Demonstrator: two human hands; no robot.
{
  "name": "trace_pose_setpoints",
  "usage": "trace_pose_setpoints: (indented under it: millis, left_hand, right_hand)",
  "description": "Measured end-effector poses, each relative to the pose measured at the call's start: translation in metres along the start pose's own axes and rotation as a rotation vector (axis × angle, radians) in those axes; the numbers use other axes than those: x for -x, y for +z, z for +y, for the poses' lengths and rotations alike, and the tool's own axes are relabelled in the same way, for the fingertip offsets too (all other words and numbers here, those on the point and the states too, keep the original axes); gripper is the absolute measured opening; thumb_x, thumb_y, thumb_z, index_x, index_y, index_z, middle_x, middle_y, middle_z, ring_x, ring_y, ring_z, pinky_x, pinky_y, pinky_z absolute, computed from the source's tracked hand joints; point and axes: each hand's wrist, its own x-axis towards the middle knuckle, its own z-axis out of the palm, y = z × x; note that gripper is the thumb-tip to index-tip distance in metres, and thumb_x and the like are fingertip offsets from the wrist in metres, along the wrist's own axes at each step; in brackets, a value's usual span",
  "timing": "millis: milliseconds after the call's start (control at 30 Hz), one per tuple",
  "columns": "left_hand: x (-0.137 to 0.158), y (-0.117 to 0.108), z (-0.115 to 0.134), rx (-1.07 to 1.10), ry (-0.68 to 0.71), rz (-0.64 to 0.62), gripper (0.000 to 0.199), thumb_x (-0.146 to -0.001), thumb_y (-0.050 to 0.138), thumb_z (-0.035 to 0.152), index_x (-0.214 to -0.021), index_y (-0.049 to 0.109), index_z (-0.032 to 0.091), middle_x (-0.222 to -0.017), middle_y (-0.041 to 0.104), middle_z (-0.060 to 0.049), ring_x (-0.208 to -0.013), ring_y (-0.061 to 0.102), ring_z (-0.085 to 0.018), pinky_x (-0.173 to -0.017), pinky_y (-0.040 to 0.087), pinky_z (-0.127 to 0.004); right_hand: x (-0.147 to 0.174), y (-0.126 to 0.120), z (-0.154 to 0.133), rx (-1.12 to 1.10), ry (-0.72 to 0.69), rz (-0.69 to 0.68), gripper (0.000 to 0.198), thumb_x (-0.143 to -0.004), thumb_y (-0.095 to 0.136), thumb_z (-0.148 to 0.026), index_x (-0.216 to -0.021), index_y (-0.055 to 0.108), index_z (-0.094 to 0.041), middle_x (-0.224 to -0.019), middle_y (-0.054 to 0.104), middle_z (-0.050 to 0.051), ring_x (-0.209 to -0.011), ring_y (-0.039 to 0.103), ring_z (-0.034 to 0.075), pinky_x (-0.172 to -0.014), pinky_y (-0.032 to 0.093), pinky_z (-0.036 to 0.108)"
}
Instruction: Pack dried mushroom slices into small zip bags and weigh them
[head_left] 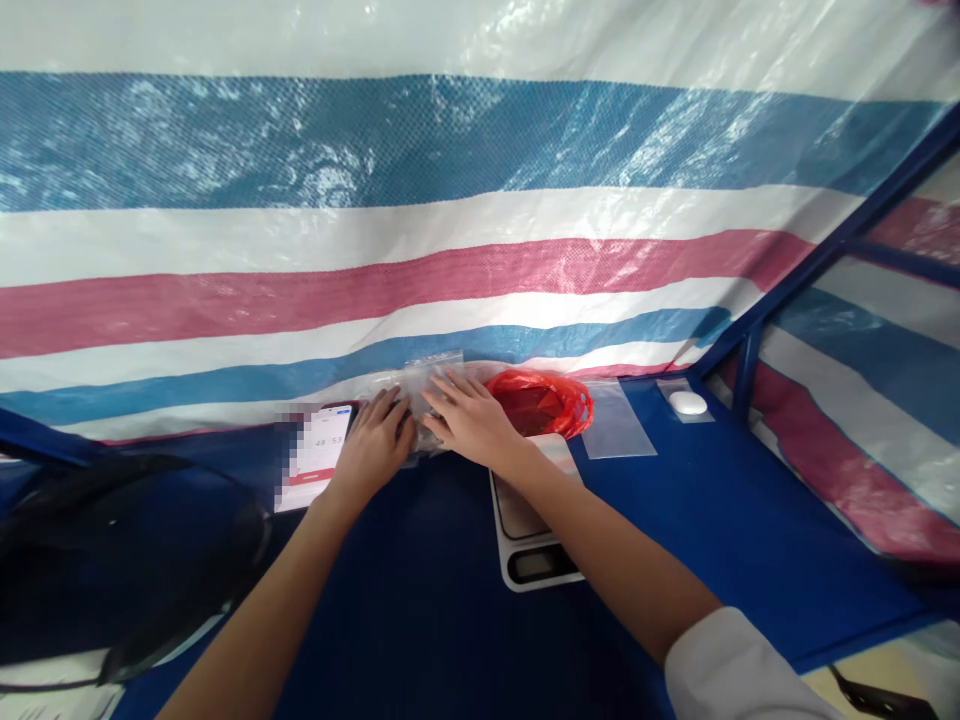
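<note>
A small pile of clear plastic zip bags [433, 375] lies at the back of the blue table, against the striped sheet. My left hand [377, 438] rests on the pile's left side, fingers slightly bent and apart. From the right, my right hand [471, 420] reaches over the bags with its fingers spread, touching them. What lies under the fingers is partly hidden. Just right of this hand sits an open red plastic bag [577, 405] with dark reddish contents. Beneath my right forearm is a white kitchen scale [517, 550], its display facing me.
A phone [322, 450] with a lit screen lies left of my left hand. On the right are a flat clear bag [619, 420] and a small white rounded case [688, 403] on another bag. A dark bag-like object [127, 560] fills the left. Blue frame bars [810, 260] hold the sheet.
</note>
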Motion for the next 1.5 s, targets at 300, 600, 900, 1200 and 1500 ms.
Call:
trace_pose_setpoints:
  millis: [300,600,900,1200,1500]
  left_hand:
    - [-0.004,0.004,-0.005,0.033,0.033,-0.015,0.047,-0.103,0.035,0.038,-0.128,0.062,0.009,-0.143,0.057,-0.022,-0.138,0.050,-0.036,-0.115,0.041,-0.054]
    - [-0.006,-0.010,0.009,0.028,-0.044,0.019,0.043,-0.102,0.037,0.038,-0.127,0.063,0.015,-0.139,0.062,-0.017,-0.135,0.054,-0.034,-0.114,0.041,-0.055]
    - [0.013,-0.024,0.081,0.124,-0.049,0.122,0.035,-0.101,0.045,0.034,-0.125,0.065,0.019,-0.130,0.067,-0.014,-0.129,0.057,-0.030,-0.114,0.042,-0.053]
    - [0.051,0.000,0.125,0.103,-0.070,0.127,0.033,-0.101,0.046,0.034,-0.123,0.067,0.020,-0.126,0.070,-0.012,-0.119,0.063,-0.028,-0.107,0.049,-0.046]
    - [0.066,0.023,0.122,-0.036,-0.096,-0.107,0.046,-0.100,0.042,0.039,-0.135,0.064,0.019,-0.148,0.057,-0.015,-0.140,0.049,-0.035,-0.118,0.035,-0.059]
  right_hand:
    - [0.002,0.019,0.001,0.071,0.031,-0.023,0.045,-0.107,0.038,-0.037,-0.136,0.063,-0.013,-0.146,0.059,0.014,-0.139,0.051,0.030,-0.120,0.036,0.048]
    - [0.002,0.004,-0.001,-0.019,0.055,0.000,0.040,-0.105,0.043,-0.034,-0.132,0.066,-0.016,-0.143,0.062,0.013,-0.136,0.054,0.028,-0.122,0.033,0.047]
    - [0.077,-0.050,0.026,-0.063,0.194,0.123,0.032,-0.101,0.048,-0.027,-0.118,0.075,-0.022,-0.140,0.065,0.005,-0.138,0.053,0.024,-0.122,0.036,0.043]
    - [0.183,-0.083,0.089,-0.087,0.420,0.080,0.032,-0.100,0.050,-0.035,-0.120,0.073,-0.026,-0.138,0.066,0.004,-0.128,0.063,0.023,-0.108,0.053,0.037]
    - [0.220,-0.072,0.106,0.092,0.272,-0.219,0.042,-0.103,0.047,-0.039,-0.138,0.063,-0.023,-0.153,0.053,0.008,-0.145,0.045,0.030,-0.121,0.035,0.053]
